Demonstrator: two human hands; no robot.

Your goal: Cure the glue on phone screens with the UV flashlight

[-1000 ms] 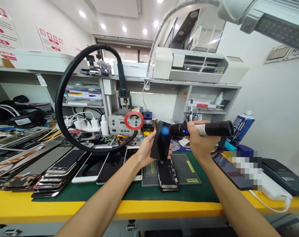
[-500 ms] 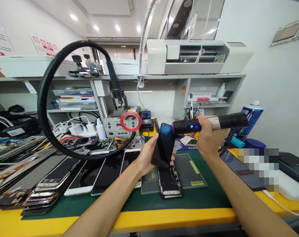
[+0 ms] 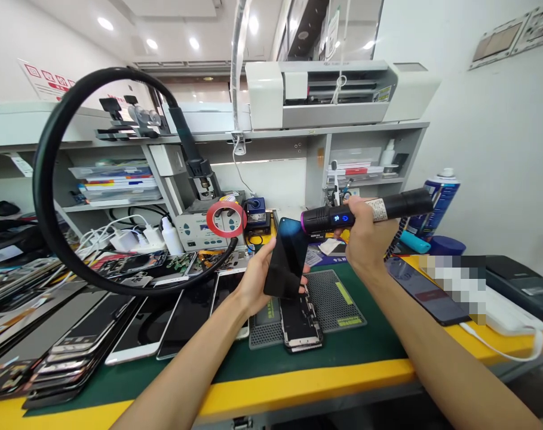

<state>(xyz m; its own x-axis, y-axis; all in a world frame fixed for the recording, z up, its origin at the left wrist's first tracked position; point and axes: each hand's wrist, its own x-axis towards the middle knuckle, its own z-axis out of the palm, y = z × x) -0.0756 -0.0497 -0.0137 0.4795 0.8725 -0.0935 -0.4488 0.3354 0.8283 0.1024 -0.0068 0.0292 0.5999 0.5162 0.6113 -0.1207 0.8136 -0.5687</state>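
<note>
My left hand [image 3: 257, 276] grips a dark phone screen [image 3: 287, 260] by its edges, with fingertips showing past its right side. The screen is tilted up and covers the upper end of an opened phone [image 3: 300, 325], whose inner parts show below it. That phone lies on a grey perforated mat [image 3: 336, 298]. My right hand [image 3: 370, 236] is wrapped round a black flashlight [image 3: 405, 206] with small blue lit symbols on its barrel. The flashlight's purple-rimmed head points left, close to the screen's upper right edge; whether they touch I cannot tell.
Stacks of phone screens [image 3: 80, 346] and several phones cover the left of the green mat [image 3: 343, 352]. A thick black flexible shaft [image 3: 47, 197] loops above them, near red tape [image 3: 215, 220]. At right are a dark phone [image 3: 428, 292], a white cable [image 3: 495, 351] and a spray can [image 3: 438, 200].
The view has swung slightly to the right, so everything sits further left in the picture. Both hands keep hold of the same things, and the flashlight stays beside the screen.
</note>
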